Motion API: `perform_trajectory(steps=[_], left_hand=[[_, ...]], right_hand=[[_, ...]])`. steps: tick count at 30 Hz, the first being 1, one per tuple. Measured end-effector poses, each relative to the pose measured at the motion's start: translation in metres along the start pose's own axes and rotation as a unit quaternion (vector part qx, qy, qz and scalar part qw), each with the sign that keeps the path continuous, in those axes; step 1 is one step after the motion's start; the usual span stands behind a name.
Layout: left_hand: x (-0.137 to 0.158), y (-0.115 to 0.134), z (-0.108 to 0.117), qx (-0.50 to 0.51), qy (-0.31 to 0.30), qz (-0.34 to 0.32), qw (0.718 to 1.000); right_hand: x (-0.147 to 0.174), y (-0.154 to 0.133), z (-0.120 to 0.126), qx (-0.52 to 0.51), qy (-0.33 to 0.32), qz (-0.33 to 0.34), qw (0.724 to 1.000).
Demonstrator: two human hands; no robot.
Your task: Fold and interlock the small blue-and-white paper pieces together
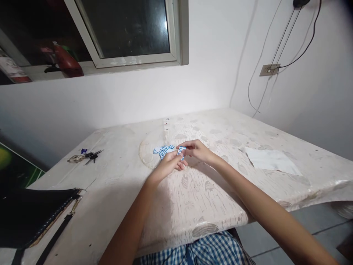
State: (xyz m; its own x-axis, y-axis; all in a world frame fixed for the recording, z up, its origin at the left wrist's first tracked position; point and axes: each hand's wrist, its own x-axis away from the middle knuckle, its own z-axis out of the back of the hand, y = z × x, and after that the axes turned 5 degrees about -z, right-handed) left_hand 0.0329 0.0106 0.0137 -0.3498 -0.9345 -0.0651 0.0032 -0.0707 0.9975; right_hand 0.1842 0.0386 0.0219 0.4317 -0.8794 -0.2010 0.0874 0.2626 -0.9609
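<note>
Both arms reach forward over the table (193, 206). Left hand (168, 166) and right hand (196, 150) meet, fingertips pinched shut on a small blue-white card (181, 150), beside more cards (164, 150). Keys (91, 155) lie well left.

Glossy patterned plastic tablecloth (193, 198), matt white paper sheet (271, 161), metal keys (92, 155), black leather bag (33, 215).

Both bare forearms stretched forward, converging. Left hand (168, 164) fingers curled, tips pinched together. Right hand (196, 150) just beyond, fingers bent, tips meeting left's at shared pinch.
</note>
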Motion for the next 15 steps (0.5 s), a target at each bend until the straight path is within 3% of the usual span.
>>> perform_trajectory(steps=[3, 6, 8, 10, 12, 15], left_hand=[[-0.001, -0.002, 0.004, -0.007, 0.001, -0.008, 1.000], [-0.003, 0.001, 0.012, 0.044, 0.120, -0.054, 0.990], [-0.004, 0.004, 0.018, 0.086, 0.197, -0.076, 0.974], [-0.005, 0.007, 0.023, 0.114, 0.244, -0.086, 0.959], [-0.006, 0.008, 0.025, 0.127, 0.261, -0.087, 0.953], [-0.006, 0.007, 0.023, 0.124, 0.252, -0.084, 0.956]], right_hand=[[-0.002, 0.007, 0.002, 0.077, 0.014, -0.001, 0.997], [-0.005, 0.020, 0.000, 0.229, 0.109, 0.027, 0.967], [-0.007, 0.028, -0.002, 0.323, 0.074, 0.071, 0.941], [-0.009, 0.035, -0.005, 0.371, 0.000, 0.107, 0.922], [-0.012, 0.038, -0.009, 0.389, -0.037, 0.110, 0.914], [-0.015, 0.038, -0.014, 0.415, -0.023, 0.092, 0.905]])
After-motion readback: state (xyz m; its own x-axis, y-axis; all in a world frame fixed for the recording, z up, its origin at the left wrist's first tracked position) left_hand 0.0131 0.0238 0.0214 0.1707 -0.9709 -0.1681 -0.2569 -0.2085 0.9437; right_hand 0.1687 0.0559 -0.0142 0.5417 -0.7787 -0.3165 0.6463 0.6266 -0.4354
